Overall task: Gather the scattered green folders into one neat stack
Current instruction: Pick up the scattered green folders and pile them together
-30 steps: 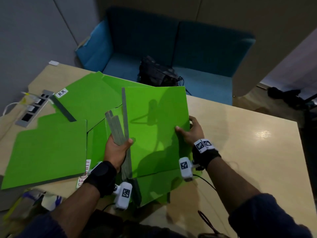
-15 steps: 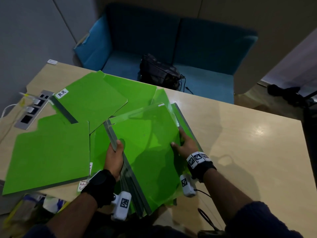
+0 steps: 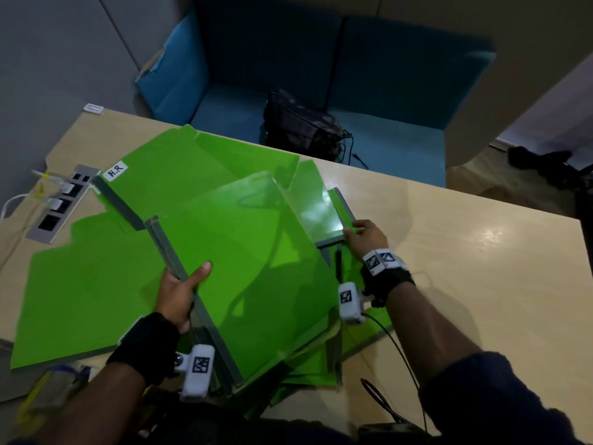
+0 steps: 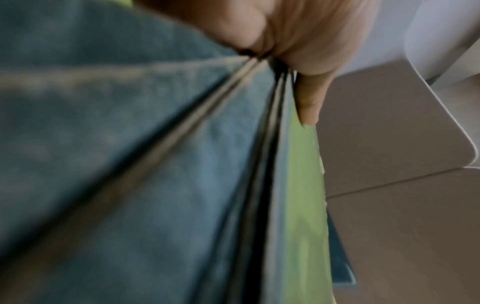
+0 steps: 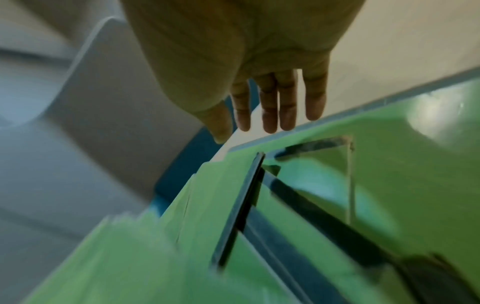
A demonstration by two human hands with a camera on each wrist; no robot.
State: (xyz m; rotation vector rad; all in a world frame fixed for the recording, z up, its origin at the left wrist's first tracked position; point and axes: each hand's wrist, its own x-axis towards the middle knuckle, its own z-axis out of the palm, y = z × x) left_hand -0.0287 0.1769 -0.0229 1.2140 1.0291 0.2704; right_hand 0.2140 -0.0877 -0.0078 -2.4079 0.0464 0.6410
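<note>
Several green folders with grey spines lie fanned over the left half of the wooden table (image 3: 465,284). My left hand (image 3: 183,284) grips the spine edge of a tilted bundle of folders (image 3: 256,268), thumb on top; the left wrist view shows the stacked spines (image 4: 233,164) pinched under that thumb. My right hand (image 3: 362,234), fingers straight, is at the corner of another folder (image 3: 324,210) lying to the right. In the right wrist view its fingers (image 5: 278,102) hang extended just above that folder's grey edge (image 5: 337,115). One folder with a white "H.R" label (image 3: 167,175) lies at the back, another (image 3: 86,284) at the left.
A grey power strip (image 3: 61,203) with plugged cables is set into the table's left side. A blue sofa (image 3: 353,75) with a dark bag (image 3: 301,126) stands behind the table. Clutter (image 3: 48,393) sits at the near left corner. The table's right half is bare wood.
The bundle, held upright a second ago, has been tipped down toward the table. My right hand has let go of its right edge and moved right and back to another folder's corner.
</note>
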